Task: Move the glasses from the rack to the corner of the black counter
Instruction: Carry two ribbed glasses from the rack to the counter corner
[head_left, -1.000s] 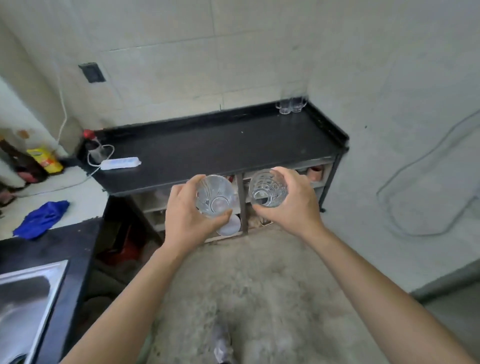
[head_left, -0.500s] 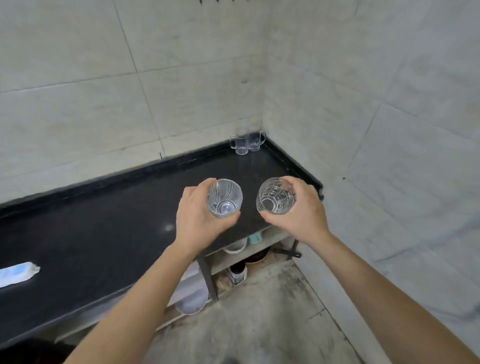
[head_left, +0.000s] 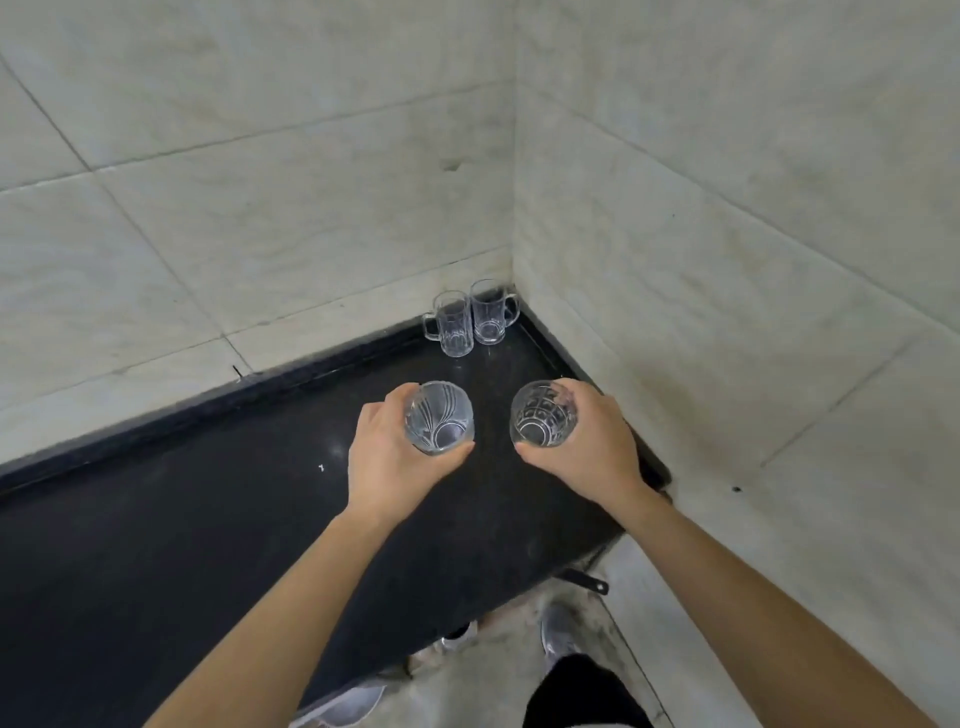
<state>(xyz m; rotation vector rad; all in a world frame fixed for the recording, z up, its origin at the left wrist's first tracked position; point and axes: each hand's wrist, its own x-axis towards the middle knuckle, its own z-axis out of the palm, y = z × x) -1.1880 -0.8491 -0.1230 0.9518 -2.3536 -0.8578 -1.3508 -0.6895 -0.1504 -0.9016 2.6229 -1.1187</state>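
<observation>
My left hand (head_left: 387, 457) grips a clear glass with curved line patterns (head_left: 439, 424), held upright above the black counter (head_left: 182, 545). My right hand (head_left: 592, 449) grips a clear glass with a checked pattern (head_left: 543, 421), also upright over the counter near its right edge. Two clear glass mugs with handles (head_left: 454, 325) (head_left: 489, 312) stand side by side in the far corner of the counter, where the two tiled walls meet. Both held glasses are a short way in front of the mugs. The rack is out of view.
Tiled walls (head_left: 260, 182) close the counter at the back and on the right. The counter has a raised black lip (head_left: 571, 364) along the right side. Below its front edge I see the floor, my shoe (head_left: 558, 631) and a dark trouser leg.
I have stepped closer to the counter and turned toward its corner. Both hands have carried their glasses forward, from in front of the shelves to over the counter top near the mugs.
</observation>
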